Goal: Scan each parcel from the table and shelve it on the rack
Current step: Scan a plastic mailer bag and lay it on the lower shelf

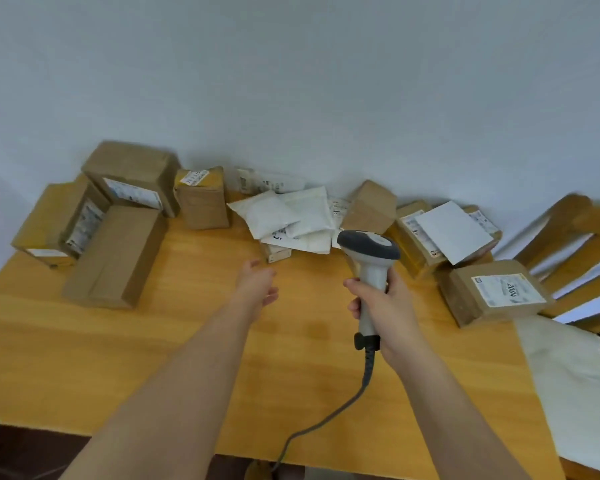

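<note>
Many parcels lie along the far edge of a wooden table (pixel 194 341). Brown boxes (pixel 115 254) crowd the left end, and a small taped box (pixel 201 199) stands beside them. White padded bags (pixel 284 216) are heaped in the middle. More labelled boxes sit at the right, one marked 2004 (pixel 492 292). My right hand (pixel 385 306) grips a grey and white barcode scanner (pixel 369 258), its head aimed toward the bags and its cord trailing off the near edge. My left hand (pixel 257 282) hovers empty with fingers apart, just short of the white bags.
A plain wall rises behind the table. A wooden rack or chair frame (pixel 568 244) stands at the far right. A white cloth or sheet (pixel 568 393) covers the table's right end. A white card (pixel 452 230) lies on top of a box at the right.
</note>
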{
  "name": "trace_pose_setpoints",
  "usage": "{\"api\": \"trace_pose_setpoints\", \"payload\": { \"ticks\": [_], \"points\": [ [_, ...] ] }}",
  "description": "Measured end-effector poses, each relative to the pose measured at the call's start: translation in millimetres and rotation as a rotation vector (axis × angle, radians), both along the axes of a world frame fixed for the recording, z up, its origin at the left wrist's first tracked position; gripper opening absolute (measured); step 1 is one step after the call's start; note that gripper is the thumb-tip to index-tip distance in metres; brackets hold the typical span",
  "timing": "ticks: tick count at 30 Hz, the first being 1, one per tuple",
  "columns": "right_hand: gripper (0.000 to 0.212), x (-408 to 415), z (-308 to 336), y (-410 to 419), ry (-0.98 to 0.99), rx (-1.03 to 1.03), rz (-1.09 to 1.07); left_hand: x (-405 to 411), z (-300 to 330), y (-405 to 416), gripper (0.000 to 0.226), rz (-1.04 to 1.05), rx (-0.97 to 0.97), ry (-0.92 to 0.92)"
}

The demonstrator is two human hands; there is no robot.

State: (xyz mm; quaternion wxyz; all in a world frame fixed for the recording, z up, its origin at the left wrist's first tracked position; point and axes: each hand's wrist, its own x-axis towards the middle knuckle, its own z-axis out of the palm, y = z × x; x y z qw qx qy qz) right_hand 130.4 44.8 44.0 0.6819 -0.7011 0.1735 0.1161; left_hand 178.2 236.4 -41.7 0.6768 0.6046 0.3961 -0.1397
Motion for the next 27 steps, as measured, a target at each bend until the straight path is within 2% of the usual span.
{"api": "trace_pose_setpoints", "payload": {
  "ticks": [7,10,13,15,17,20,23,25,27],
  "points": [
    [0.023,77,-46,-1,0.110,-0.018,0.141,73,-15,10,0.051,0.174,-0.010,-0.050],
    [0.026,99,-62,1,0.137,-0.029,0.189,93,-24,15,0.052,0.169,-0.047,-0.032],
    [0.023,111,-72,5,0.162,-0.042,0.238,98,-33,15,0.044,0.234,-0.150,-0.049],
    [0.024,115,-74,7,0.172,-0.062,0.260,92,-34,12,0.035,0.322,-0.242,-0.130],
    [0.024,115,-74,10,0.176,-0.063,0.281,80,-38,12,0.030,0.445,-0.207,-0.185],
    [0.023,111,-70,19,0.180,-0.045,0.309,47,-47,19,0.020,0.644,0.157,-0.148],
    [0.020,103,-62,29,0.179,-0.050,0.345,3,-47,29,0.027,0.635,0.616,-0.177],
    [0.019,95,-56,37,0.181,-0.052,0.379,-29,-52,39,0.038,0.429,0.853,-0.193],
    [0.019,86,-53,46,0.184,-0.045,0.403,-63,-68,48,0.043,0.028,1.082,-0.162]
  ]
}}
